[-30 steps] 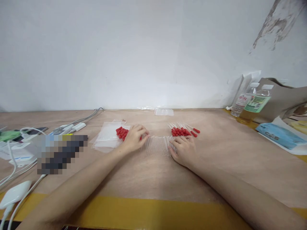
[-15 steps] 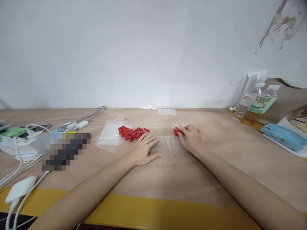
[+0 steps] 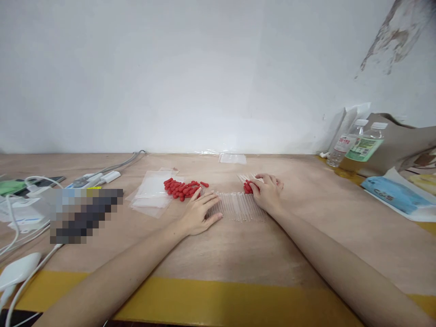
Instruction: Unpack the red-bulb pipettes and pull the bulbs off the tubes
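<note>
Thin clear glass tubes (image 3: 238, 208) lie side by side in a row on the table. My left hand (image 3: 200, 212) rests at the row's left end, open, fingers spread and thumb out. At the far right of the row, my right hand (image 3: 267, 193) curls its thumb and index finger around a red rubber bulb, in a small cluster of red bulbs (image 3: 248, 186). Its fingers partly cover the cluster, so I cannot tell whether these bulbs sit on tubes. More thin tubes (image 3: 244, 177) show behind them. A larger pile of red rubber bulbs (image 3: 181, 189) lies just beyond my left hand.
Clear plastic bags (image 3: 151, 190) lie left of the pile. A white packet (image 3: 233, 158) is by the wall. Cables, chargers and a pixelated dark object (image 3: 85, 215) occupy the left. Two bottles (image 3: 364, 147), a brown bag (image 3: 395, 145) and a blue tissue pack (image 3: 391, 193) stand right.
The whole view has shifted slightly, with things appearing a little further left. My right hand has drawn its fingers in at the red bulbs. My left hand stays spread at the row's left end.
</note>
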The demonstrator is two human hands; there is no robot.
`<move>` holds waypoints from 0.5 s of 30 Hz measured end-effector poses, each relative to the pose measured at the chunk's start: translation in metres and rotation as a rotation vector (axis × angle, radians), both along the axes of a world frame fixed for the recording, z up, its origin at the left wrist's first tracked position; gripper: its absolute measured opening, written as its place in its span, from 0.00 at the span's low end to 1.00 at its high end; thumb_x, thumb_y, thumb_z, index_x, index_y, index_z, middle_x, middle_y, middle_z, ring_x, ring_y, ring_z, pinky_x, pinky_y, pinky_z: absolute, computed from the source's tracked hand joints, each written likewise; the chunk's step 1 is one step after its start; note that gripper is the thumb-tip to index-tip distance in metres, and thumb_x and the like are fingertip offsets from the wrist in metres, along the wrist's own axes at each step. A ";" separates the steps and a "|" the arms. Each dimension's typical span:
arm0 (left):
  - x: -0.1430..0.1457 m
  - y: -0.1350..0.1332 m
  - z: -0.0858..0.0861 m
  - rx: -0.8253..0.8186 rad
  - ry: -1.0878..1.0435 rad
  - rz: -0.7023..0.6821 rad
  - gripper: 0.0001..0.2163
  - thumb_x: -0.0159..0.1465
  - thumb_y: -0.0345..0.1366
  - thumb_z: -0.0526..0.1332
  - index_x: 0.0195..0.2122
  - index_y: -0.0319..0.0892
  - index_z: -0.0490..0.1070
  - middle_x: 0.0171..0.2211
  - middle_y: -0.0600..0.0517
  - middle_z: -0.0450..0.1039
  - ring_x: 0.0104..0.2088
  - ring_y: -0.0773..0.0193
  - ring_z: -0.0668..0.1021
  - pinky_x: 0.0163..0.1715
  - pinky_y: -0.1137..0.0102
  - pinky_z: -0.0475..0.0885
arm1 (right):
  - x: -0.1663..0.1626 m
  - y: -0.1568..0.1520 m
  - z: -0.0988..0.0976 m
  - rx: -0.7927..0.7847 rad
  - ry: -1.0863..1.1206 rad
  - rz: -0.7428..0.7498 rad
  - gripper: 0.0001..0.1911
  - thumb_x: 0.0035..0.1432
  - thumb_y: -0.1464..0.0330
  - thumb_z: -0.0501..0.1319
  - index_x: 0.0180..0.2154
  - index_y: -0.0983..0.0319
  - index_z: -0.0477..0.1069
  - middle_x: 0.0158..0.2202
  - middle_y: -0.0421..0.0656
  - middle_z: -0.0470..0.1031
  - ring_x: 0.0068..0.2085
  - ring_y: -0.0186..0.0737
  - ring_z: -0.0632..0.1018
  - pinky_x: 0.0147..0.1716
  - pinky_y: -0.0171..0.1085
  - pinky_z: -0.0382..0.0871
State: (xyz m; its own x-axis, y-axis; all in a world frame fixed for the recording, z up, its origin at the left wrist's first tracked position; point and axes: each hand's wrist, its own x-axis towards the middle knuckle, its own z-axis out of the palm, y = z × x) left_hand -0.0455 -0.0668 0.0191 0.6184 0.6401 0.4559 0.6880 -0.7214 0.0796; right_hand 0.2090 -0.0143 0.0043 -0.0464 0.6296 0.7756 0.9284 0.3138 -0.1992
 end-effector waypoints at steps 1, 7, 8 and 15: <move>0.000 0.000 -0.001 0.031 -0.016 0.006 0.21 0.62 0.45 0.52 0.55 0.43 0.60 0.53 0.45 0.64 0.56 0.56 0.64 0.57 0.50 0.48 | -0.002 -0.003 0.002 0.030 0.027 0.003 0.10 0.57 0.67 0.54 0.35 0.57 0.75 0.40 0.45 0.71 0.42 0.44 0.67 0.43 0.48 0.51; 0.000 0.005 -0.002 0.285 -0.082 0.084 0.22 0.63 0.38 0.50 0.59 0.42 0.53 0.58 0.44 0.57 0.59 0.54 0.57 0.56 0.54 0.53 | -0.024 -0.035 0.005 0.050 0.092 0.349 0.10 0.58 0.67 0.55 0.38 0.53 0.74 0.36 0.42 0.72 0.40 0.41 0.69 0.43 0.45 0.56; 0.000 0.005 -0.001 0.312 -0.082 0.088 0.21 0.63 0.37 0.51 0.58 0.42 0.54 0.57 0.44 0.57 0.59 0.54 0.57 0.55 0.54 0.54 | -0.027 -0.041 0.004 0.038 0.099 0.414 0.10 0.58 0.67 0.55 0.39 0.52 0.74 0.36 0.42 0.72 0.39 0.40 0.69 0.42 0.45 0.57; -0.002 0.002 0.001 0.400 -0.020 0.025 0.08 0.62 0.36 0.54 0.37 0.44 0.72 0.30 0.52 0.73 0.34 0.62 0.70 0.42 0.62 0.61 | -0.031 -0.057 0.002 -0.074 0.101 0.549 0.12 0.58 0.67 0.53 0.41 0.54 0.72 0.38 0.43 0.71 0.40 0.39 0.70 0.41 0.43 0.60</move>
State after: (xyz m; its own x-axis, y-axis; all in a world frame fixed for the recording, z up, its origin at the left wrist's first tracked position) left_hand -0.0473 -0.0651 0.0197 0.5933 0.4241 0.6842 0.7067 -0.6813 -0.1905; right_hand 0.1779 -0.0711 0.0066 -0.3099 0.5870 0.7479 0.6082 0.7271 -0.3186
